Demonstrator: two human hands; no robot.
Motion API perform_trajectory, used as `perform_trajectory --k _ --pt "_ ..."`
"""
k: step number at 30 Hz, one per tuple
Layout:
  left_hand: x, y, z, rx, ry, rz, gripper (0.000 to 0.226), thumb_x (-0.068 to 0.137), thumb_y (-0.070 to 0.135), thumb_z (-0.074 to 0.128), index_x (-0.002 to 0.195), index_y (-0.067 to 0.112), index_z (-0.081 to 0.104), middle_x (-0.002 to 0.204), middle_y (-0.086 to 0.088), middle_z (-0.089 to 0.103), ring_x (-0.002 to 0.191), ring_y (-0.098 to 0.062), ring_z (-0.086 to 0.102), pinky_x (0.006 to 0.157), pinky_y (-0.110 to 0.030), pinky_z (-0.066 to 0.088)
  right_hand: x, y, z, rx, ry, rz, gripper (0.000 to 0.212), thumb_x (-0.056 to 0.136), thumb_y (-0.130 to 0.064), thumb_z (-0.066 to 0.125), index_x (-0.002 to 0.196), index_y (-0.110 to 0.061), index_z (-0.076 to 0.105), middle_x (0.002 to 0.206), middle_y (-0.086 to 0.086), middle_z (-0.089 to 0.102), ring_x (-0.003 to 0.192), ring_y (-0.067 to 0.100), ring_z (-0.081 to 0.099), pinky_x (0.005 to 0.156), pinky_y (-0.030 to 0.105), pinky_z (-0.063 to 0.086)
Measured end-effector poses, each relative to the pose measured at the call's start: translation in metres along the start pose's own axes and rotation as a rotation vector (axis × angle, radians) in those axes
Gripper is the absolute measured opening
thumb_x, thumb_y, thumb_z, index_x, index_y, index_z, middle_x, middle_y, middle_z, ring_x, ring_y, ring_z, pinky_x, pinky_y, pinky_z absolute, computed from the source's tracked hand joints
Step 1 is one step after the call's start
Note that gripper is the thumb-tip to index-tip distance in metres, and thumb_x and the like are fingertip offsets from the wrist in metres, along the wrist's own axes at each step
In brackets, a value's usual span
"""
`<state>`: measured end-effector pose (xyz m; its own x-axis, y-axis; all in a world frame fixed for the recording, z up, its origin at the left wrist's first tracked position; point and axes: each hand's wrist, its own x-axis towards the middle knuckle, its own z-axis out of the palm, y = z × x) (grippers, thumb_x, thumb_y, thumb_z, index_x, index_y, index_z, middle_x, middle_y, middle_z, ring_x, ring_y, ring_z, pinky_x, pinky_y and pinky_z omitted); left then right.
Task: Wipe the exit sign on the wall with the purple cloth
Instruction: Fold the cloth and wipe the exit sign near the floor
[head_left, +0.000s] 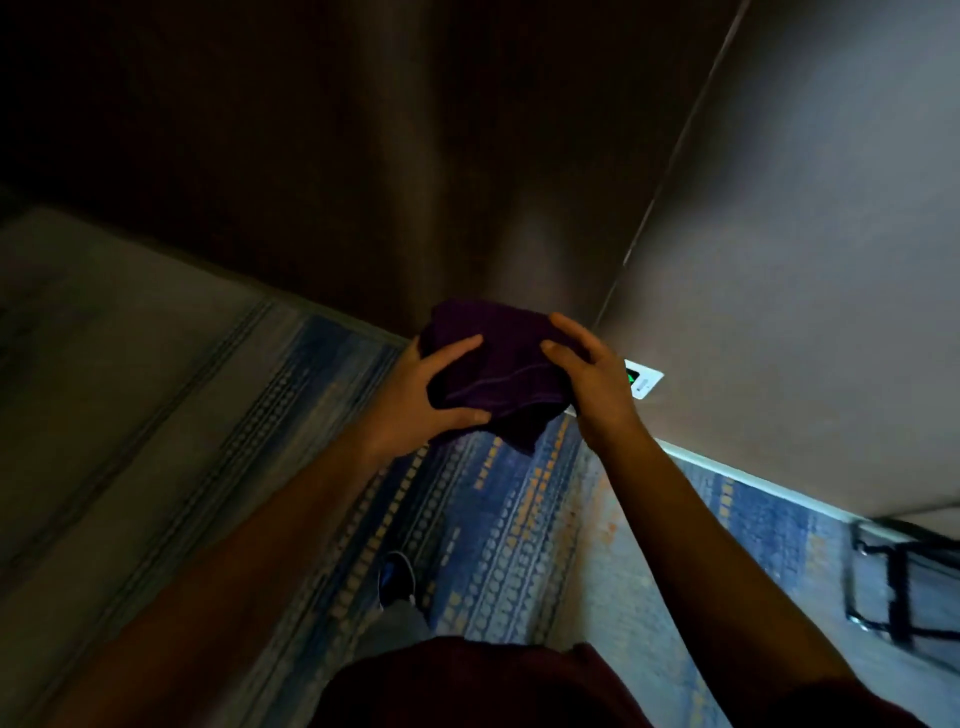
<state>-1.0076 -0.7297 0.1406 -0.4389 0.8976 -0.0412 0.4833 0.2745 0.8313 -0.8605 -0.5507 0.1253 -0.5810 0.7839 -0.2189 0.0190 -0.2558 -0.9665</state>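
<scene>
Both hands grip purple cloth (498, 364) in mid-air — left hand (415, 400) curled round one edge, right hand (592, 384) round other. Exit sign (643, 379) low on wall (779, 312), just behind right hand, untouched. Step: readying cloth. Next — stoop, press cloth onto sign.

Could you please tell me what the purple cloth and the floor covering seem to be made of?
Purple cloth: apparently soft woven or knit fabric, matte; it folds limply and shows a stitched hem. Floor covering: probably carpet, matte, with a printed or woven blue-and-orange pattern; blur leaves the pile unclear.
</scene>
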Motion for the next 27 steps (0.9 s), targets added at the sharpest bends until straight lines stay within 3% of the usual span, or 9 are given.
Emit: perform_trajectory --k 4,9,12,14,16,20,23,27 --pt "0.036 -0.012 -0.039 -0.125 -0.065 0.070 0.077 0.080 0.028 0.084 0.149 0.031 0.049 0.159 0.001 0.032 0.144 -0.006 0.034 0.110 -0.002 0.026 0.000 -0.011 0.030 -0.075 0.084 -0.118 0.042 0.091 -0.006 0.074 0.127 -0.028 0.068 0.119 -0.006 0.074 0.111 0.014 0.071 0.102 0.041 0.056" --pt "0.082 -0.018 -0.060 -0.216 -0.222 0.095 0.055 0.093 0.018 0.073 0.145 0.023 0.056 0.153 0.006 0.038 0.134 0.009 0.037 0.108 -0.002 0.030 0.006 -0.010 0.038 -0.094 0.235 -0.177 0.043 0.091 -0.004 0.073 0.126 -0.029 0.069 0.124 0.000 0.073 0.114 0.016 0.070 0.097 0.038 0.059" --pt "0.117 -0.021 -0.063 -0.285 -0.444 -0.058 0.058 0.090 0.035 0.074 0.144 0.042 0.055 0.153 0.016 0.035 0.139 -0.003 0.041 0.117 -0.032 0.041 0.017 -0.008 0.029 -0.077 0.317 -0.180 0.043 0.091 -0.003 0.073 0.123 -0.033 0.072 0.117 -0.007 0.076 0.111 0.018 0.072 0.089 0.035 0.062" --pt "0.141 -0.018 -0.060 -0.425 -0.574 -0.191 0.059 0.081 0.045 0.077 0.137 0.048 0.060 0.152 0.013 0.043 0.133 -0.013 0.055 0.104 -0.046 0.055 0.025 -0.008 0.022 -0.098 0.370 -0.197 0.045 0.091 -0.003 0.072 0.123 -0.035 0.072 0.115 -0.009 0.076 0.110 0.015 0.072 0.089 0.031 0.061" --pt "0.166 -0.016 -0.051 -0.603 -0.572 -0.217 0.051 0.076 0.046 0.079 0.126 0.040 0.071 0.143 0.008 0.058 0.123 -0.015 0.065 0.094 -0.050 0.060 0.035 -0.008 0.013 -0.070 0.419 -0.195 0.048 0.091 -0.002 0.072 0.121 -0.039 0.073 0.116 -0.011 0.076 0.109 0.011 0.072 0.087 0.026 0.059" --pt "0.208 -0.004 -0.026 -0.619 -0.429 -0.104 0.035 0.079 0.050 0.078 0.106 0.028 0.080 0.117 0.008 0.075 0.116 -0.013 0.069 0.093 -0.031 0.058 0.053 0.004 -0.002 0.032 0.485 -0.131 0.044 0.087 -0.008 0.072 0.119 -0.037 0.075 0.121 -0.004 0.075 0.113 0.017 0.071 0.088 0.026 0.057" --pt "0.235 0.004 -0.008 -0.529 -0.390 0.004 0.020 0.086 0.039 0.079 0.097 0.022 0.081 0.101 0.012 0.078 0.099 -0.002 0.070 0.082 -0.015 0.053 0.063 0.016 -0.005 0.188 0.552 -0.082 0.041 0.088 -0.005 0.068 0.115 -0.035 0.076 0.122 -0.002 0.075 0.116 0.020 0.069 0.094 0.035 0.056" --pt "0.263 0.018 0.014 -0.504 -0.393 0.028 0.034 0.083 0.058 0.070 0.077 0.026 0.080 0.088 0.008 0.078 0.090 -0.001 0.070 0.075 -0.012 0.052 0.071 0.025 -0.007 0.329 0.631 -0.023 0.041 0.094 0.008 0.060 0.119 -0.022 0.073 0.121 0.004 0.074 0.114 0.024 0.067 0.101 0.042 0.053"
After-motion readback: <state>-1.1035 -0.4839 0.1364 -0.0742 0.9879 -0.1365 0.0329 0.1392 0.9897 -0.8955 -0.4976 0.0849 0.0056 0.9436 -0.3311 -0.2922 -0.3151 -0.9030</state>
